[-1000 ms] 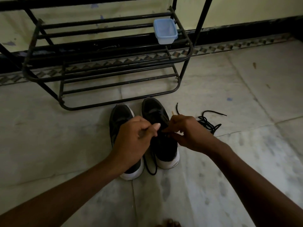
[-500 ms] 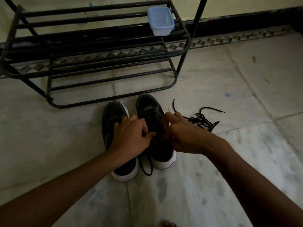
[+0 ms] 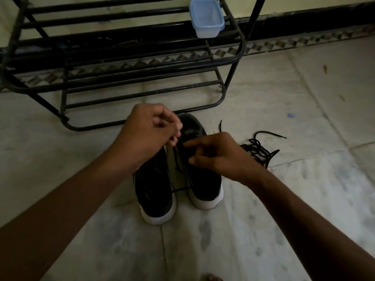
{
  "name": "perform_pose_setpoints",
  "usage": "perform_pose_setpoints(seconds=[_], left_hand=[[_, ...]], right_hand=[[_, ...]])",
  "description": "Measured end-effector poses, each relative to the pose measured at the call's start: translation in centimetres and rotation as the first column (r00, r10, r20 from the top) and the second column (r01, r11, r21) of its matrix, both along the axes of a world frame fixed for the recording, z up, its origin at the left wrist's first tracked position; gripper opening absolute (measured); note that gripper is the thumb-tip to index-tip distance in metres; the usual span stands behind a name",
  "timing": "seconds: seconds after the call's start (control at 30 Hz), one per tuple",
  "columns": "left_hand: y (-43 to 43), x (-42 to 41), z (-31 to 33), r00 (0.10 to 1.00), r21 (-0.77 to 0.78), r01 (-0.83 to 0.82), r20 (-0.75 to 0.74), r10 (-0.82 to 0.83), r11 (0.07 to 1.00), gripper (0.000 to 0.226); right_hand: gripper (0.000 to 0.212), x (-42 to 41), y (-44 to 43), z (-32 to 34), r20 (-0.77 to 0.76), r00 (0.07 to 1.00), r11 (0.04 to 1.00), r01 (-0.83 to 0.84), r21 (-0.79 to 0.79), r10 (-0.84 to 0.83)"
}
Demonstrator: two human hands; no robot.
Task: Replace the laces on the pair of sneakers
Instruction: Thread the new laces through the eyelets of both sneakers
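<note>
Head view: at frame centre the pair stands toes toward the shoe rack (image 3: 121,63) — left sneaker (image 3: 154,191) beside right sneaker (image 3: 205,183). The left hand (image 3: 148,130) pinches a lace (image 3: 176,159) and holds it raised, probably to draw it through the eyelets. The right hand (image 3: 219,157) curls over the right sneaker's lacing — I cannot tell whether it grips anything. A loose lace (image 3: 259,151) lies right of centre. At upper centre a plastic tub (image 3: 207,19) shows nothing inside.
</note>
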State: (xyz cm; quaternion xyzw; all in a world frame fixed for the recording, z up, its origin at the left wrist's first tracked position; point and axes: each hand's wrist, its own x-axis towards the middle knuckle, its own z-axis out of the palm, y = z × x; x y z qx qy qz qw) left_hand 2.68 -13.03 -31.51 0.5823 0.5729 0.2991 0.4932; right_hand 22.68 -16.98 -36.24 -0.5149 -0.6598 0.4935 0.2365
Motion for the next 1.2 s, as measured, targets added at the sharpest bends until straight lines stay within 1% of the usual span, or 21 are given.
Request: perform_pose_setpoints(seconds=[0.07,0.13,0.17,0.23,0.27,0.33,0.37,0.4,0.43,0.47,0.57,0.67,0.83,0.9,0.93,0.97,1.0,1.03,1.07,1.13,1.2], left_hand=[[0.5,0.0,0.8,0.999,-0.017,-0.004,0.047,0.005,1.000,0.003],[0.9,0.0,1.1,0.995,-0.034,-0.029,0.092,0.032,0.999,0.006],[1.2,0.0,1.2,0.992,-0.047,-0.052,0.115,0.057,0.998,0.007],[1.8,-0.2,1.1,0.977,-0.112,-0.106,0.174,0.124,0.988,0.006],[2.2,-0.3,0.9,0.967,-0.158,-0.127,0.202,0.158,0.979,0.005],[3.0,-0.6,0.4,0.946,-0.238,-0.160,0.239,0.217,0.958,0.005],[3.3,-0.7,0.2,0.935,-0.267,-0.181,0.253,0.250,0.947,0.006],[3.7,-0.8,-0.1,0.921,-0.288,-0.204,0.267,0.283,0.936,0.006],[4.0,-0.8,-0.5,0.905,-0.307,-0.226,0.286,0.316,0.924,0.007],[4.2,-0.9,-0.9,0.887,-0.324,-0.247,0.304,0.348,0.913,0.008],[5.1,-0.6,-1.8,0.855,-0.340,-0.261,0.354,0.380,0.904,0.011],[5.8,0.0,-2.2,0.845,-0.316,-0.250,0.391,0.365,0.915,0.011],[6.7,1.2,-2.7,0.824,-0.239,-0.218,0.475,0.309,0.946,0.013],[6.6,1.6,-3.3,0.835,-0.240,-0.160,0.485,0.261,0.958,0.030],[6.2,1.8,-3.7,0.862,-0.245,-0.134,0.450,0.235,0.960,0.040],[5.7,2.0,-4.4,0.906,-0.238,-0.114,0.374,0.199,0.965,0.044],[5.0,2.2,-5.1,0.954,-0.204,-0.091,0.263,0.144,0.975,0.041],[4.3,2.3,-6.1,0.990,-0.147,-0.056,0.122,0.074,0.987,0.031],[3.5,2.4,-7.1,1.000,-0.089,-0.002,-0.009,0.002,0.996,0.021],[2.0,2.5,-8.7,0.975,-0.002,0.105,-0.198,-0.103,0.994,0.016],[1.0,2.5,-9.4,0.952,0.048,0.152,-0.275,-0.133,0.987,0.010]], right_hand=[[0.032,-1.6,-0.2,0.3,-0.179,0.984,0.993,-0.021,-0.115,0.000],[0.015,-2.6,-0.2,0.1,-0.265,0.964,0.989,-0.051,-0.141,0.012],[0.008,-2.8,-0.3,-0.1,-0.254,0.967,0.990,-0.059,-0.127,0.025],[0.015,-2.5,-0.4,-0.4,-0.184,0.983,0.995,-0.047,-0.088,0.030],[0.018,-1.9,-0.4,-0.6,-0.158,0.987,0.997,-0.016,-0.080,0.003],[0.017,-0.4,-0.1,-0.8,-0.131,0.986,0.993,0.098,-0.067,-0.106],[0.015,0.5,0.2,-1.0,-0.074,0.983,0.986,0.169,-0.018,-0.170],[0.014,1.4,0.5,-1.3,0.019,0.971,0.969,0.238,0.063,-0.239],[0.012,2.4,1.0,-1.6,0.093,0.946,0.945,0.298,0.134,-0.311],[0.011,3.2,1.3,-1.8,0.127,0.919,0.919,0.346,0.188,-0.372],[0.008,5.2,2.1,-2.4,0.187,0.867,0.873,0.408,0.266,-0.462],[0.006,6.3,2.4,-3.8,0.274,0.842,0.880,0.407,0.244,-0.465],[0.007,6.8,1.7,-5.9,0.314,0.864,0.919,0.379,0.109,-0.393],[0.005,6.7,1.4,-6.3,0.267,0.869,0.909,0.409,0.085,-0.416],[0.006,6.5,1.2,-6.4,0.215,0.871,0.896,0.438,0.070,-0.442],[0.010,6.4,1.4,-6.5,0.148,0.866,0.878,0.477,0.046,-0.478],[0.011,6.2,1.5,-6.6,0.067,0.854,0.856,0.517,0.009,-0.517],[0.009,5.9,1.6,-6.5,-0.011,0.836,0.836,0.548,-0.030,-0.548],[0.006,5.6,1.7,-6.3,-0.089,0.817,0.822,0.565,-0.067,-0.569],[0.008,4.8,1.8,-6.0,-0.223,0.780,0.811,0.569,-0.133,-0.584],[0.009,3.9,1.8,-5.7,-0.321,0.752,0.817,0.547,-0.183,-0.575]])
